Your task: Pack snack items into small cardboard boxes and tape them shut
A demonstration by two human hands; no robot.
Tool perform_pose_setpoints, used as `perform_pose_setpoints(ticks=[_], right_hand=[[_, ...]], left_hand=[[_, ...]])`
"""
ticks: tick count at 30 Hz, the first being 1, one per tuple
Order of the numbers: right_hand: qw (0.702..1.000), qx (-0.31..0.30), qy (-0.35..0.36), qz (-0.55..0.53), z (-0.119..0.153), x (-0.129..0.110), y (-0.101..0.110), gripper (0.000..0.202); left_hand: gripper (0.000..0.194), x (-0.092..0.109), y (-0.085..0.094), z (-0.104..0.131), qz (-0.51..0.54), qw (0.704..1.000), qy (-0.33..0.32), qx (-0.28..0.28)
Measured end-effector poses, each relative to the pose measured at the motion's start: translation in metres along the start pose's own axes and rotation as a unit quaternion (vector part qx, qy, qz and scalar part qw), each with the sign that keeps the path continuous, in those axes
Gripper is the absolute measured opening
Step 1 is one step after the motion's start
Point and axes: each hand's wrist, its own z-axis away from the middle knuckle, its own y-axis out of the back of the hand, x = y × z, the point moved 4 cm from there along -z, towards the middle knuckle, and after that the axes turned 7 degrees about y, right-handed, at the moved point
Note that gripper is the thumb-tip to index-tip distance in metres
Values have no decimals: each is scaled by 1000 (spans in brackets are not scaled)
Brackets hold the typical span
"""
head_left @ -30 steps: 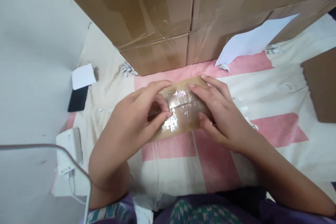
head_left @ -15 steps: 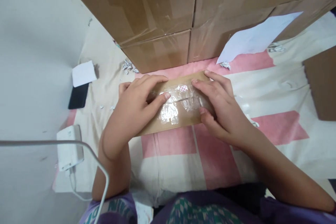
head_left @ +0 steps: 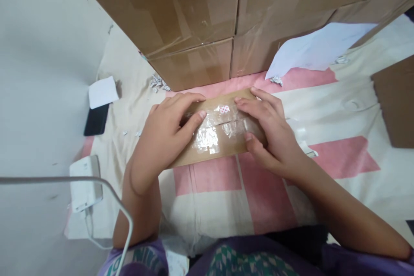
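Between my hands lies a small taped cardboard box (head_left: 226, 140), slightly tilted, on the pink and white cloth. Shiny clear tape covers its top along a middle seam, and a small pink-patterned patch shows through near the far edge. My left hand (head_left: 173, 127) grips the left end, its thumb on the top and its fingers along the far edge. The right end is held by my right hand (head_left: 270, 129), with fingertips on the top and far edge and the thumb near the front. The underside of the box is hidden.
Large taped cartons (head_left: 199, 62) rise just beyond the box. A white paper sheet (head_left: 310, 47) leans against them. Left are a black phone-like object (head_left: 96, 119) and a white device (head_left: 86, 183) with a cable. A flat cardboard piece (head_left: 397, 101) lies right, paper scraps (head_left: 158, 83) nearby.
The camera view has shifted slightly. Both hands keep nearly the same hold on the box, and the loose white sheet at the cartons has moved a little.
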Motion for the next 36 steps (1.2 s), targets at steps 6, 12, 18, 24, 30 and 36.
perform_pose_setpoints(ticks=[6,12,18,24,30,36], right_hand=[[999,32,10,-13,3,1,-2,46],[999,40,9,-19,5,2,-4,44],[999,43,8,-23,6,2,-4,41],[999,46,9,-24,4,1,-3,39],[997,66,20,-35,7,3,-5,33],[989,128,65,-27,13,5,-6,17]], left_hand=[[33,-1,0,-1,7,1000,9,1],[32,-2,-1,-2,3,1000,7,-2],[30,-1,0,-2,5,1000,11,-3],[30,-1,0,-2,6,1000,9,-4],[30,-3,-1,-2,6,1000,3,-3],[30,-4,-2,-3,-4,1000,10,-9]])
